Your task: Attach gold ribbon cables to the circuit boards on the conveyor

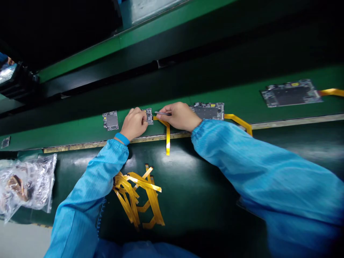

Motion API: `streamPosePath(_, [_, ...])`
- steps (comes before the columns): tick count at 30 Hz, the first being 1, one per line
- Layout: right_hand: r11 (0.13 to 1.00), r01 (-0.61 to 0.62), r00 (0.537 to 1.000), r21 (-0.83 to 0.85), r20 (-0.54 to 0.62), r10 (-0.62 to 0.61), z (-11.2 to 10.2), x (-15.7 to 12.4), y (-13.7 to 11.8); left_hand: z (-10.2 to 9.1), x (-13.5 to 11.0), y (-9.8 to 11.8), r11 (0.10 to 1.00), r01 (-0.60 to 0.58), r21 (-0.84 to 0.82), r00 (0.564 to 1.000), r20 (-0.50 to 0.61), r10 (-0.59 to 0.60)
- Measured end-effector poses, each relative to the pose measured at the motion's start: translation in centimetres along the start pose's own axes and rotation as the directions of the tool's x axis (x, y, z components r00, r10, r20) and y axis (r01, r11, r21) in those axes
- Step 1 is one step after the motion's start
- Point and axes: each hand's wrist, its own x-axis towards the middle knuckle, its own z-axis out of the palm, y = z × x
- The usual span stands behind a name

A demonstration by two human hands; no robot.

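My left hand [133, 123], wearing a blue wrist strap [122, 138], has its fingers curled over a circuit board [149, 116] and holds it on the green line; part of the board is hidden beneath them. My right hand [179, 115] pinches a thin grey stick-like tool [162, 113], its tip pointing left towards the board's right edge. Just below that tool, a yellow flat flex cable [168, 138] starts at the board's edge, bends and hangs down over the strip's front edge. Whether the cable is joined to the board cannot be made out.
Loose yellow flex cables [153, 195] lie piled on the near green surface. At left sits a clear plastic bag [29, 186]. Another board [110, 120] lies left of my hands; boards with yellow cables lie behind my right wrist [209, 110] and farther right [291, 94].
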Motion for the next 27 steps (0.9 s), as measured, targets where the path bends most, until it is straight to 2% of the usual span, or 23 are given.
streamPosePath(12, [0.994,0.054,0.998,-0.098,0.020,-0.052,-1.5,0.0,0.5,0.5,0.0,0.6,0.998,-0.062,-0.016,0.998,0.006,0.062])
streamPosePath(16, [0.994,0.019,0.999,-0.108,0.046,-0.014,-1.9,0.3,0.6,0.7,-0.7,1.1,0.993,-0.117,0.019,0.993,-0.011,0.117])
streamPosePath(22, [0.986,-0.003,0.999,-0.165,0.048,0.012,-2.5,0.4,0.5,1.0,-1.8,3.1,0.980,-0.150,0.129,0.988,0.066,0.142])
streamPosePath(27, [0.977,0.035,0.999,-0.211,0.018,-0.031,-2.8,0.3,1.0,1.3,-1.8,5.1,0.957,-0.162,0.241,0.983,0.129,0.133])
